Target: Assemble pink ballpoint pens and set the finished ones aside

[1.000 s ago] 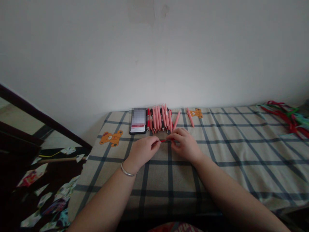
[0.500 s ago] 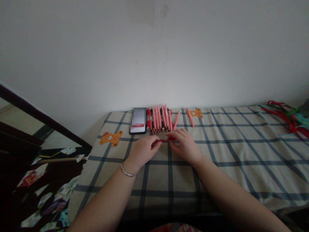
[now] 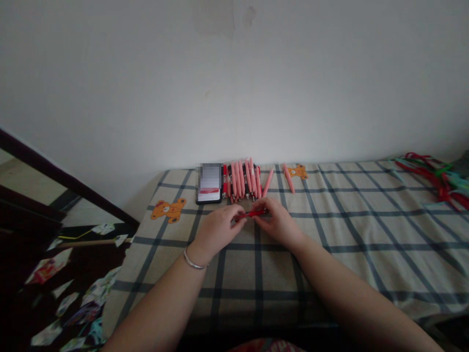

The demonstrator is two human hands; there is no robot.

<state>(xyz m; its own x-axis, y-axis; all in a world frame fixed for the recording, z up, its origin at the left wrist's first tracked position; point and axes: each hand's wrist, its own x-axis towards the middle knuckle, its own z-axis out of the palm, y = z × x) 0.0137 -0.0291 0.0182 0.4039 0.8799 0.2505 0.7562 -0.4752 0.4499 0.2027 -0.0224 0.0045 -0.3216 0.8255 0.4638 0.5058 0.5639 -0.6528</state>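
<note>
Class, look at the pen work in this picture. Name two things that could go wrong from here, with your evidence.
1. The red pen might slip: the left hand and right hand hold it by the fingers.
2. The right hand could knock the slanted pink pen just beyond it, perhaps disturbing the neighbouring row of pens.

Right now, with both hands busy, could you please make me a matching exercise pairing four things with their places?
Things:
1. red pen-like item
2. silver bracelet
3. phone-like device
4. tangled red and green strands

Places:
A. at the right end of the checked cloth
B. held between the left hand and the right hand
C. around the left wrist
D. just left of the bunched pink and red pens

Pairs: 1-B; 2-C; 3-D; 4-A.
</note>
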